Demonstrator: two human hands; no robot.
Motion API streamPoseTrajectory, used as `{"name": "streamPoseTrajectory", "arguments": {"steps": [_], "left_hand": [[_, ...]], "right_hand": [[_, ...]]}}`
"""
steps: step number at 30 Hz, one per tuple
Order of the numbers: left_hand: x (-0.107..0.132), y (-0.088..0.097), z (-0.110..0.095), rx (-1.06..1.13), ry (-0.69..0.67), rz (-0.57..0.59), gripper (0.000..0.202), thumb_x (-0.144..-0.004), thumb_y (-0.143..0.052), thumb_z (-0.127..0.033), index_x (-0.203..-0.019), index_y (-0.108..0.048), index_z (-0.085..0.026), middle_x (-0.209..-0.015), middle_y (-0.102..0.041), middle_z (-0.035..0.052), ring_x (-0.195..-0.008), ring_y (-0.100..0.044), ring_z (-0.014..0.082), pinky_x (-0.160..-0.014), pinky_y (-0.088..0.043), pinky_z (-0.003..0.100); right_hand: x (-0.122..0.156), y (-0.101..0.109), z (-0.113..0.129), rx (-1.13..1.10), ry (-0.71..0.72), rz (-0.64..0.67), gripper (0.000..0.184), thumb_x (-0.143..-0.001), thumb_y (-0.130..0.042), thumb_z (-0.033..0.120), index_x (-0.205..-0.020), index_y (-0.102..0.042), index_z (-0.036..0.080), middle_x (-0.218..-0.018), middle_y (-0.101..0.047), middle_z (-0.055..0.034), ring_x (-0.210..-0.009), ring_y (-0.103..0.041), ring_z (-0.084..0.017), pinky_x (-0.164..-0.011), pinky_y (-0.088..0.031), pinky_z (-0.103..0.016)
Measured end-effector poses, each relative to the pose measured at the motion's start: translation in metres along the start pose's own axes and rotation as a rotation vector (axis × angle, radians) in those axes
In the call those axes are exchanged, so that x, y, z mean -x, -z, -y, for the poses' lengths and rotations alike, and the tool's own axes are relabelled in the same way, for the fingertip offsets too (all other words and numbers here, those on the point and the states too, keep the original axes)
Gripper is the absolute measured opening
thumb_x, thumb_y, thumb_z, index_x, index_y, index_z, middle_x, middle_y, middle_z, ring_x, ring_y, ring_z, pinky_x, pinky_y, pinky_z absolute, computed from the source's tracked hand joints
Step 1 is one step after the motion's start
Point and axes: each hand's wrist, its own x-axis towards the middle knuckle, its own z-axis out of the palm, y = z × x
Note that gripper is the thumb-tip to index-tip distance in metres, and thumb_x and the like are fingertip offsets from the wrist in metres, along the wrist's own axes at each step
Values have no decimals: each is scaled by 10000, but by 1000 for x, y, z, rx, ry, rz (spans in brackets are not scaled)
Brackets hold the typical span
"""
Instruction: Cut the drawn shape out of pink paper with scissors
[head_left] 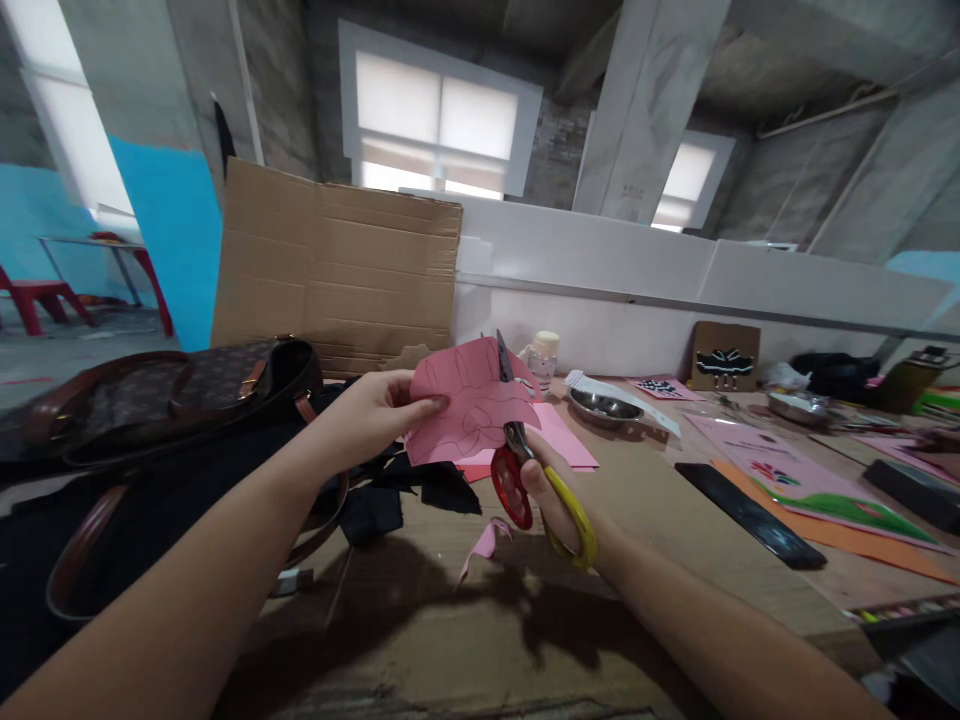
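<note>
My left hand (375, 410) pinches the left edge of a pink paper piece (469, 400) with pencil outlines drawn on it, holding it up above the table. My right hand (559, 495) grips scissors (517, 455) with one red and one yellow handle loop. The blades point upward and cut into the pink paper's right side. A thin pink paper strip (484, 545) curls down below the scissors. More pink paper sheets (562, 440) lie flat on the table under the held piece.
A brown patterned handbag (172, 395) sits at left on black cloth, with black paper scraps (427, 485) near it. A cardboard sheet (337, 270) leans at the back. Metal bowls (600, 408), a small bottle (544, 357), black strips (750, 515) and coloured craft sheets (810, 490) lie to the right.
</note>
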Motion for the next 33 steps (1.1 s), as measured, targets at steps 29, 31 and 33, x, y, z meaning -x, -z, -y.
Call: {"name": "streamPoseTrajectory", "arguments": {"steps": [29, 31, 33], "left_hand": [[1, 0, -5, -35, 22, -5, 384, -791, -723, -530, -971, -751, -192, -1021, -775, 62, -912, -712, 237, -784, -572, 310], [1, 1, -6, -33, 24, -4, 380, -791, -724, -528, -968, -746, -193, -1013, -776, 54, -908, -711, 233, -774, -569, 300], [1, 0, -7, -23, 26, 3, 371, -796, -724, -519, -973, -743, -194, -1022, -776, 52, -916, -711, 232, -778, -568, 300]], "right_hand": [[0, -2, 5, -43, -59, -15, 627, -868, -441, 790, -1136, -492, 225, -600, -383, 55, -458, -325, -132, -430, -330, -269], [1, -3, 5, -65, -61, -21, 616, -877, -451, 773, -1148, -492, 222, -587, -385, 60, -449, -326, -132, -426, -330, -268], [1, -3, 5, -64, -54, -33, 598, -895, -451, 749, -1170, -496, 219, -577, -397, 60, -448, -332, -135, -436, -351, -274]]}}
